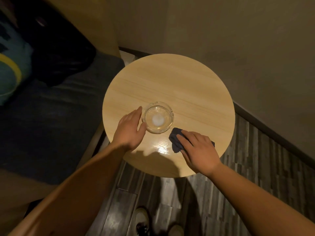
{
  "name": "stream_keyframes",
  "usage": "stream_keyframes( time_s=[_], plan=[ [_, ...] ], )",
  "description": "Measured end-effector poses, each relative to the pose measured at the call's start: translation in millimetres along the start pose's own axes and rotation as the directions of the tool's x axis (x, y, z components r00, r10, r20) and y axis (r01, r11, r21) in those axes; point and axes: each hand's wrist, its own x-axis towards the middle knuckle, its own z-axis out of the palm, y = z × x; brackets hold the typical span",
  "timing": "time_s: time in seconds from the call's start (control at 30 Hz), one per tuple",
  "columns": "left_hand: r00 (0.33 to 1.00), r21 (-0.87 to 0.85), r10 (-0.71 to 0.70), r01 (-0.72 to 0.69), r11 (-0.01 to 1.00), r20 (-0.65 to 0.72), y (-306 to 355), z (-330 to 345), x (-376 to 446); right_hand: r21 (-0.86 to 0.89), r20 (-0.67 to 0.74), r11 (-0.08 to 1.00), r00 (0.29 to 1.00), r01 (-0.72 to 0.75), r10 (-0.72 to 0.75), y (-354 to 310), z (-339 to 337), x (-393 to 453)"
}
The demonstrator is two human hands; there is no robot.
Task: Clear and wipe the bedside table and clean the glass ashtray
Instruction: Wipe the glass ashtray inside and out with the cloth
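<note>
Left hand [130,127] spread wide, its grip empty, beside the glass ashtray [159,117], right hand [198,150] pressed a dark cloth [175,139] flat on the round tabletop [187,86]

A round wooden table [179,86] seen from above, beside a dark bed [51,116]. A clear glass ashtray [159,117] sits near the table's front left. The left hand [130,129], fingers open, cups the ashtray's left side. The right hand [198,150] presses flat on a dark cloth [175,138] lying just right of the ashtray. Below the table, dark plank floor [255,167] and two shoes [142,217].
</note>
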Motion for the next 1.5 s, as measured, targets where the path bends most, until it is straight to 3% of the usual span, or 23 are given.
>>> stream_keyframes(
  time_s=[0.13, 0.3, 0.53, 0.7, 0.83, 0.9, 0.97, 1.07, 1.17, 1.23, 1.3, 1.5],
  plan=[
    [0.997, 0.044, 0.067, -0.066, 0.997, -0.034, -9.6, -11.7, 21.7, -0.021, -0.003, 1.0, 1.0, -0.015, 0.015, -3.1, 0.6, 1.2],
    [0.958, 0.205, 0.221, -0.257, 0.944, 0.183, -18.6, -27.5, 46.5, -0.047, 0.004, 0.998, 1.0, -0.028, 0.029, -4.9, -0.4, 0.5],
    [0.976, 0.184, 0.177, -0.199, 0.962, 0.129, -18.1, -16.0, 7.9, -0.01, -0.057, 0.997, 0.996, -0.07, 0.069, -7.1, -5.1, 0.1],
    [0.954, 0.206, 0.221, -0.262, 0.943, 0.202, -15.5, -13.6, 9.0, 0.12, -0.095, 0.985, 0.986, -0.125, 0.137, -5.6, -8.2, -0.3],
    [0.933, 0.179, 0.239, -0.292, 0.939, 0.269, -17.5, -23.1, 14.4, 0.375, -0.066, 0.892, 0.952, -0.254, 0.299, -2.0, -16.5, 1.1],
    [0.931, 0.152, 0.23, -0.281, 0.948, 0.285, -18.1, -24.5, 13.4, 0.484, -0.12, 0.83, 0.919, -0.277, 0.376, -1.0, -26.3, 2.3],
    [0.934, 0.129, 0.224, -0.267, 0.955, 0.279, -16.9, -22.9, 13.2, 0.509, -0.194, 0.831, 0.911, -0.223, 0.364, -5.9, -41.3, 8.7],
    [0.95, 0.127, 0.211, -0.244, 0.961, 0.229, -15.2, -17.0, 12.1, 0.352, -0.248, 0.935, 0.96, -0.034, 0.128, -23.7, -61.8, 31.9],
    [0.96, 0.118, 0.211, -0.235, 0.965, 0.182, -17.3, -12.7, 10.0, 0.029, 0.001, 0.998, 0.998, 0.06, -0.06, -44.6, -64.1, 65.3],
    [0.962, 0.069, 0.208, -0.223, 0.972, 0.175, -18.5, -13.1, 10.0, -0.132, 0.154, 0.984, 0.983, 0.123, -0.102, -52.2, -58.7, 81.1],
    [0.958, 0.023, 0.211, -0.219, 0.975, 0.193, -19.5, -16.1, 11.6, -0.208, 0.197, 0.966, 0.974, 0.153, -0.112, -52.9, -57.3, 88.6],
    [0.928, 0.045, 0.251, -0.273, 0.961, 0.274, -22.8, -23.8, 20.8, -0.2, 0.234, 0.967, 0.966, 0.159, -0.11, -51.7, -58.1, 100.0]
  ],
)
